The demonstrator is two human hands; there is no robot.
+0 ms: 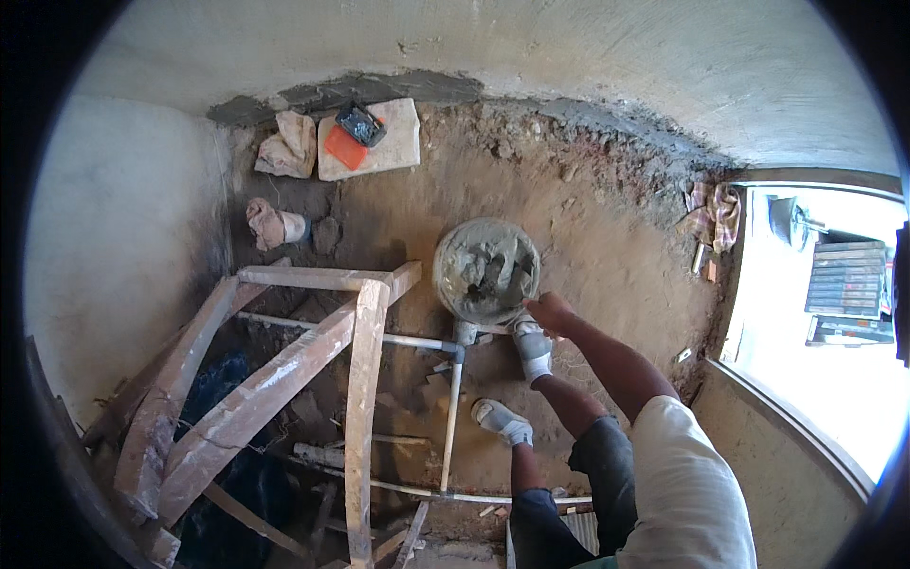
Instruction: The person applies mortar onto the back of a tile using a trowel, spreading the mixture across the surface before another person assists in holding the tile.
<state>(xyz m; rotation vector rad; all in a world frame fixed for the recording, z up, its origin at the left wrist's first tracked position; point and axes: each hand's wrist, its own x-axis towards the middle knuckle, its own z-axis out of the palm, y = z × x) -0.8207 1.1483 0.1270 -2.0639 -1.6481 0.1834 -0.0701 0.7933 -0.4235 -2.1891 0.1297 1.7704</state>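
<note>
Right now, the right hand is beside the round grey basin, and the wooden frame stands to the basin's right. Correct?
The side is wrong: the head view shows the wooden frame left of the round grey basin. The right hand is indeed beside the basin.

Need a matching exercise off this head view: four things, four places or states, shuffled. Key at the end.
Things
1. Round basin
2. Right hand
3. Checked cloth
4. Orange flat piece

Places or states
A. Beside the bright opening on the right
B. On a pale slab, next to a black tray
C. On the ground, with a wet grey mix in it
D. At the near right edge of the basin

Pairs: 1-C, 2-D, 3-A, 4-B
</note>
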